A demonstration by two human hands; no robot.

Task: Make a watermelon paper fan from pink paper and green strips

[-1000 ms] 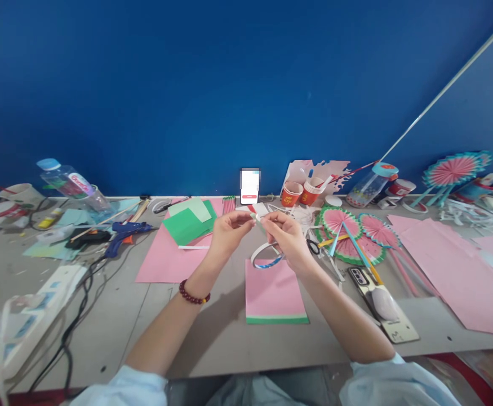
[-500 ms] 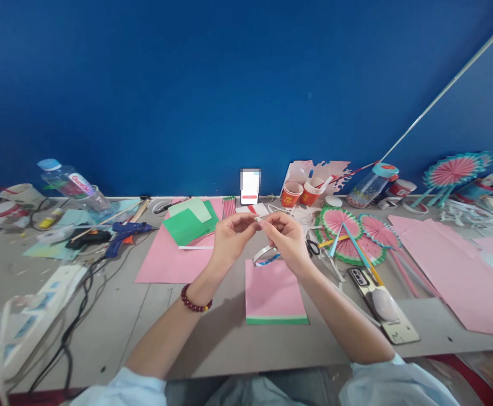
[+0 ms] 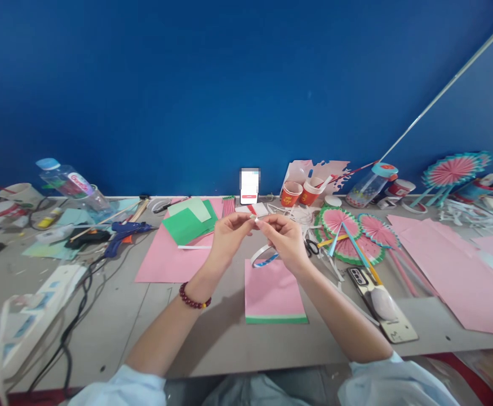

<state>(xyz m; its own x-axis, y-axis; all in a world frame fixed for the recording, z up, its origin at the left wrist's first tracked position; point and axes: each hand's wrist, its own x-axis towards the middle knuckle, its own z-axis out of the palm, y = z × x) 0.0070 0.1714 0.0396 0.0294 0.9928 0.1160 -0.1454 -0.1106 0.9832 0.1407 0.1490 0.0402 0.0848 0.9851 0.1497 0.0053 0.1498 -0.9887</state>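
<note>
Pinching from both sides, the left hand (image 3: 229, 237) and the right hand (image 3: 286, 239) meet fingertip to fingertip above the middle of the tabletop (image 3: 212, 332), each closed narrowly on one end of a small pale strip (image 3: 255, 219). The strip is short and its long axis runs roughly left to right, so it bridges the two hands and neither is nearer than the other. Just below the right hand, at the far edge of a pink sheet with a green border (image 3: 274, 293), sits a white and blue tape ring (image 3: 264, 257); whether it rests on the tabletop or hangs from the strip cannot be told. A bead bracelet (image 3: 193, 299) circles the left wrist. Left of the hands lie green paper (image 3: 187, 223) and a blue glue gun (image 3: 125, 230); to the right are scissors (image 3: 312, 247) and pleated paper fans (image 3: 343, 231).
</note>
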